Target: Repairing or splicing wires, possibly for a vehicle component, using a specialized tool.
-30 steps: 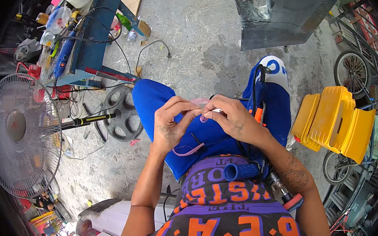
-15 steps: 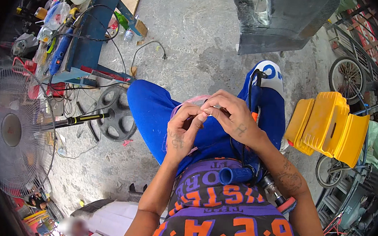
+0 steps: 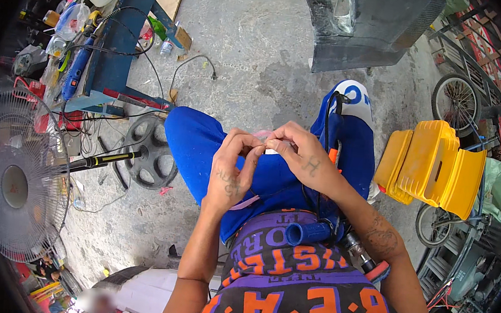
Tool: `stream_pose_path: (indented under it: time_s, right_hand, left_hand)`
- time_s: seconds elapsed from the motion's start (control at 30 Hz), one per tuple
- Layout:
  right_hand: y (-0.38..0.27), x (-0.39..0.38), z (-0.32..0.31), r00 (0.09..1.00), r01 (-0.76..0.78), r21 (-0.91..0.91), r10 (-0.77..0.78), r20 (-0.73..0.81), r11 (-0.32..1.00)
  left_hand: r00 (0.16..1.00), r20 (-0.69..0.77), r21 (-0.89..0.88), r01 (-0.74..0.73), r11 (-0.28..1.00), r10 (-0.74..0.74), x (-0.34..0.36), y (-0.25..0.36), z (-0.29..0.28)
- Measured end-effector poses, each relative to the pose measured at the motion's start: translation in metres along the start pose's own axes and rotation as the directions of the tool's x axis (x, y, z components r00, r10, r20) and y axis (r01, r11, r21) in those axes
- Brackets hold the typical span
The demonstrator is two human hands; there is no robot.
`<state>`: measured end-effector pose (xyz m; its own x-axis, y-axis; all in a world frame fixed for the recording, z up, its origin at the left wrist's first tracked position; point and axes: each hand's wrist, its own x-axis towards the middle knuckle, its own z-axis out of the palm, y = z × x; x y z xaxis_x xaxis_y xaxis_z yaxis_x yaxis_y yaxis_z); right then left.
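Both hands meet above my lap, thumbs and fingers pinched close together. My left hand (image 3: 235,158) and my right hand (image 3: 299,150) both grip a thin pink strip (image 3: 262,134), cloth or ribbon by its look. One end of the pink strip hangs below my left wrist. A small white bit shows beside the fingertips, and I cannot make out what it is. Most of the strip is hidden behind the fingers. On my lap, near my right forearm, lies a power tool with a blue side handle (image 3: 308,233) and a black cord.
A standing fan (image 3: 15,186) is at the left, with its round black base (image 3: 151,151) nearby. A blue workbench (image 3: 120,58) holds a rotary tool (image 3: 77,72) and clutter. Yellow plastic bins (image 3: 426,164) and bicycles stand right. A dark panel (image 3: 372,31) lies ahead.
My left hand has shifted slightly left and turned, its wrist moving left. The right hand stays almost in place. Less of the pink strip shows above the fingers. The view has shifted slightly.
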<state>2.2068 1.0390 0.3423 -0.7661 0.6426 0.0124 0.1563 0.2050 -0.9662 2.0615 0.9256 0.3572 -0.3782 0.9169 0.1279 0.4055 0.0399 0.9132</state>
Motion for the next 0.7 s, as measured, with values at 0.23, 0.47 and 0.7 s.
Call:
stream_pose_path:
  time_s: [0.23, 0.47, 0.7]
  right_hand:
    - [0.003, 0.005, -0.020, 0.671, -0.741, 0.605, 0.370, 0.643, 0.291]
    - [0.006, 0.005, -0.016, 0.738, -0.666, 0.677, 0.409, 0.537, 0.313]
    - [-0.001, 0.004, -0.017, 0.785, -0.616, 0.629, 0.435, 0.441, 0.474]
  left_hand:
    - [0.977, 0.052, 0.122, -0.212, 0.970, 0.207, 0.002, -0.006, 0.000]
    - [0.933, -0.146, 0.185, -0.301, 0.936, 0.329, -0.002, -0.001, 0.012]
    - [0.936, -0.136, 0.214, -0.292, 0.932, 0.324, -0.003, -0.006, 0.008]
